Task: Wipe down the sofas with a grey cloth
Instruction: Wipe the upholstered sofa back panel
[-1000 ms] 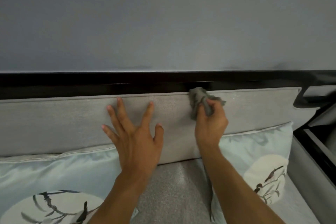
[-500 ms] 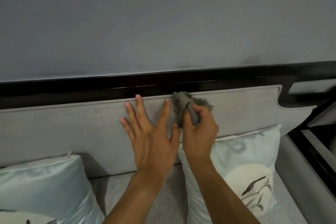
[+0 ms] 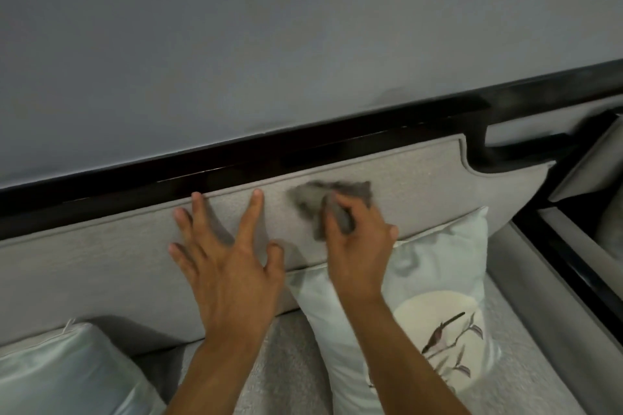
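My right hand point(image 3: 357, 239), clamped on the grey cloth point(image 3: 332, 202), has swept rightward along the sofa backrest point(image 3: 421, 185) since a second ago; left hand point(image 3: 229, 253) stays splayed flat, bracing it. I judge the right end remains unwiped.

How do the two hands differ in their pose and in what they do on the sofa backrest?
The left hand is open, fingers spread, and holds nothing; the right hand is closed around the grey cloth. The left hand presses bare on the backrest; the right hand touches it through the cloth. The left hand looks sharp, the right blurred. Both are on the same grey backrest.
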Demonstrator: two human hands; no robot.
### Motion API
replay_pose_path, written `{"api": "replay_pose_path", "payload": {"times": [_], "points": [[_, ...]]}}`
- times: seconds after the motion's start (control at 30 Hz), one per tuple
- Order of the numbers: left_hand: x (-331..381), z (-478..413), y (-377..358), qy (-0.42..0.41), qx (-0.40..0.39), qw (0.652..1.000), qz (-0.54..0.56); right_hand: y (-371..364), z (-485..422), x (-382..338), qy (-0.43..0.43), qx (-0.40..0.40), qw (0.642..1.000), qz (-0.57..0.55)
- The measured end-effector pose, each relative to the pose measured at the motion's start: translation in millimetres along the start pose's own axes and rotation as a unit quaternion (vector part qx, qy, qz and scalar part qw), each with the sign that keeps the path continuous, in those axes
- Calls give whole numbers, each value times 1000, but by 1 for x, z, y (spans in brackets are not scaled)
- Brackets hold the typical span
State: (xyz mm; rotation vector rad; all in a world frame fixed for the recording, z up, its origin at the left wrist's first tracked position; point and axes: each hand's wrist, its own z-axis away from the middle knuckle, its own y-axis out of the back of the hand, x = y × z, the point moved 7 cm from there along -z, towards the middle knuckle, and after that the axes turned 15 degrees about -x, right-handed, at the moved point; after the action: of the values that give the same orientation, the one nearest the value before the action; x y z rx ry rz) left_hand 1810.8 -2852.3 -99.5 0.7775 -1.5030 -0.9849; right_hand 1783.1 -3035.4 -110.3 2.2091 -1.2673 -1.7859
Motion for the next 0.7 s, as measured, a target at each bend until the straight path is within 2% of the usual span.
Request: {"api": "replay_pose_path", "payload": {"times": [0.07,0.13,0.17,0.23,0.33,0.37,0.43,0.53,0.6,0.7], "points": [[2,2,1,-3,9,1000,1,36,-20,33,-98,101,986,-91],[5,3,1,-6,19,1000,6,70,-36,67,-200,208,941,-176],[8,3,1,-8,22,1000,11,78,-40,73,-215,234,928,-193],[19,2,-1,-20,20,1000,14,68,-38,64,-198,229,932,-198],[50,-2,-14,-61,2,998,-5,42,-19,42,-129,142,961,-199],[61,-4,-19,-73,-6,997,-11,45,-19,43,-122,137,966,-183],[85,-9,-30,-101,-16,995,-23,65,-34,64,-157,173,956,-177],[111,-16,-44,-110,-19,993,-27,93,-56,85,-192,224,925,-238],[119,-18,-49,-104,-7,994,-26,90,-48,86,-191,231,927,-224],[139,-19,-61,-145,13,987,-60,74,-23,98,-216,198,927,-235]]}}
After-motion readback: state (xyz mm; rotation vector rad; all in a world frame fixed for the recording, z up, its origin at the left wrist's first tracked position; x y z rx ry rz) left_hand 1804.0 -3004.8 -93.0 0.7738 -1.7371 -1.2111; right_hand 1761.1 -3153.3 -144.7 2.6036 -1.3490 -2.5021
